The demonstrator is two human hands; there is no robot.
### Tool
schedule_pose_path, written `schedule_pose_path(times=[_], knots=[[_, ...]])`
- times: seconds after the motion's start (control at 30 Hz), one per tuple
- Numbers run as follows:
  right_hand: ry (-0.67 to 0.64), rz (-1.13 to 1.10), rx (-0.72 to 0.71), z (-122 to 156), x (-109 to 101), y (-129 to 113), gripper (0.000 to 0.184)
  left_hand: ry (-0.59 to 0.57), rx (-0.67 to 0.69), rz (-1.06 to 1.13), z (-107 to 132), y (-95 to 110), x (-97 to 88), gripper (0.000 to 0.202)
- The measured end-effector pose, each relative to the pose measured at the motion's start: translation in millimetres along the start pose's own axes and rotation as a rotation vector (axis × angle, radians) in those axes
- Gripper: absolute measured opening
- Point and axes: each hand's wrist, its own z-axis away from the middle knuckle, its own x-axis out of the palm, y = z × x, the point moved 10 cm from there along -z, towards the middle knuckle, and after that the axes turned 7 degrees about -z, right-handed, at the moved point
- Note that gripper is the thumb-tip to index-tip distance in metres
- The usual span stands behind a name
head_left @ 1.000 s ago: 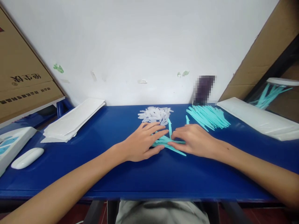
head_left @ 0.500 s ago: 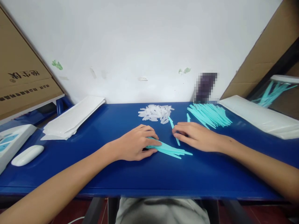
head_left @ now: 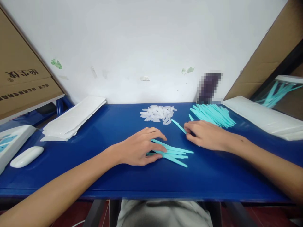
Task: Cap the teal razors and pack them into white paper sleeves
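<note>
Several turquoise eyebrow razors [head_left: 176,155] lie fanned out on the blue table, their left ends under my left hand [head_left: 144,146]. Its thumb and a finger press on the bunch, while the index finger is raised above it. My right hand [head_left: 201,134] is closed in a pinch at the near end of a single eyebrow razor [head_left: 178,125], which slants away to the left. The far tip of that razor comes close to a pile of translucent white caps [head_left: 157,113]. Another razor [head_left: 191,117] shows partly behind my right hand.
A large heap of turquoise razors [head_left: 214,115] lies at the back right. White packets [head_left: 73,119] lie at left, with a white oval case [head_left: 27,156] nearer. A long white package [head_left: 262,119] lies at right. Cardboard [head_left: 26,63] and a white wall [head_left: 151,47] bound the table.
My right hand has shifted right, and the single razor beside it now lies more slanted. The bunch under my left hand has spread wider, and my left index finger has lifted.
</note>
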Motion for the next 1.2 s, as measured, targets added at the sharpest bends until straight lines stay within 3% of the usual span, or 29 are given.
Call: schedule_pose_path(times=[0.2,0.43,0.7,0.97,1.2], knots=[[-0.161,-0.093,-0.121,13.4,2.7,-21.6,0.015,0.009,0.002,0.009,1.0,3.3,0.1,0.028],[-0.021,-0.271,-0.296,4.3,0.0,-47.8,0.028,0.090,-0.053,-0.107,2.2,-3.6,-6.5,0.038],[-0.026,-0.283,-0.286,6.9,0.0,-46.6,0.023,0.031,0.091,-0.073,0.8,20.7,-4.9,0.019],[-0.019,-0.323,-0.297,7.9,-0.3,-52.8,0.035,0.067,0.073,-0.071,2.7,16.7,-5.3,0.016],[0.065,-0.241,-0.283,6.3,-4.3,-50.4,0.030,0.053,0.030,-0.209,1.4,8.8,-1.3,0.022]])
